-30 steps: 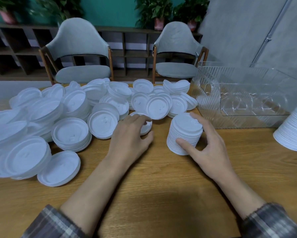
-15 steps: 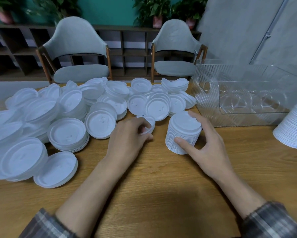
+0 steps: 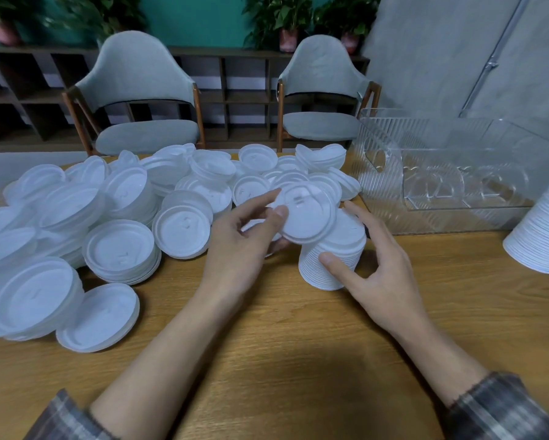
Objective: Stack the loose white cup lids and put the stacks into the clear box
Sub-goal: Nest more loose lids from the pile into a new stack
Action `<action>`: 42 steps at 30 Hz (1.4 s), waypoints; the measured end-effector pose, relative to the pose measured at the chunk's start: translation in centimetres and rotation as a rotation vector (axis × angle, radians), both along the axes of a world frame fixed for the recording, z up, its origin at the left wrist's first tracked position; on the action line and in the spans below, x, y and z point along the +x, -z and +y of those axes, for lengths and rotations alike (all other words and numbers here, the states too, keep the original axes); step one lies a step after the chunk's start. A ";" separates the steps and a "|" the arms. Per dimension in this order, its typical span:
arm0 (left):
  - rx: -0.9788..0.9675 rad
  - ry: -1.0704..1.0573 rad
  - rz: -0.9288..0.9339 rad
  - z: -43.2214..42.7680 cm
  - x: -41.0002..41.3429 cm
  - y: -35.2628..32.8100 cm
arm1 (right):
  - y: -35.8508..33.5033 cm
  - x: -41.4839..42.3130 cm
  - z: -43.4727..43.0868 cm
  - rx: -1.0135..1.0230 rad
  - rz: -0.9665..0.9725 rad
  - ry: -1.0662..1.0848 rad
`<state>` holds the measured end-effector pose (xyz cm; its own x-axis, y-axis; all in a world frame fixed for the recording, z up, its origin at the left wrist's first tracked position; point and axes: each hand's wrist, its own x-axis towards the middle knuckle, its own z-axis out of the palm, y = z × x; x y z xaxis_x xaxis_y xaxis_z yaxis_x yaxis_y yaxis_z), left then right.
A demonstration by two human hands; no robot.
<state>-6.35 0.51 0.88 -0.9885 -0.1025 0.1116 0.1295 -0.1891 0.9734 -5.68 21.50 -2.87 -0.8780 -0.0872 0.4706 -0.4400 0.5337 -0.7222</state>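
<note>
Wooden tabletop (image 3: 282,360) carries a heap of loose lids (image 3: 120,246) at the left; left hand (image 3: 244,246) fingers pinch one tilted lid (image 3: 308,214) just above the stack (image 3: 333,249), which right hand (image 3: 384,274) fingers curl around, near the clear box (image 3: 457,173)

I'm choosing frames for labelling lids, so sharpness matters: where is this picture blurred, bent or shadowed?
Head view: the lids at the left edge are smeared; the lid in the left hand and the stack in the right hand look sharp; the wide lens bends the shelf and leans the wall pipe; a soft shadow darkens the table toward the bottom.
</note>
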 end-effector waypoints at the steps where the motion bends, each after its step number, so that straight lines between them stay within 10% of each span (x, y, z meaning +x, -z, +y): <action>1: -0.012 0.026 -0.001 0.3 0.1 0.2 | 0.0 0.1 -0.1 0.003 0.006 -0.012; 18: -0.564 0.038 0.214 1.6 0.6 1.3 | 0.2 0.4 -0.7 0.015 0.029 -0.113; 42: -0.531 0.133 0.228 0.7 0.4 1.5 | 0.3 0.4 -0.4 -0.013 0.035 -0.094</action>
<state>-5.97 1.20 -0.57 -0.9341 0.1483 0.3247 0.3549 0.2875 0.8896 -5.26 21.06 -3.15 -0.8491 -0.1618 0.5029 -0.5130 0.4797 -0.7118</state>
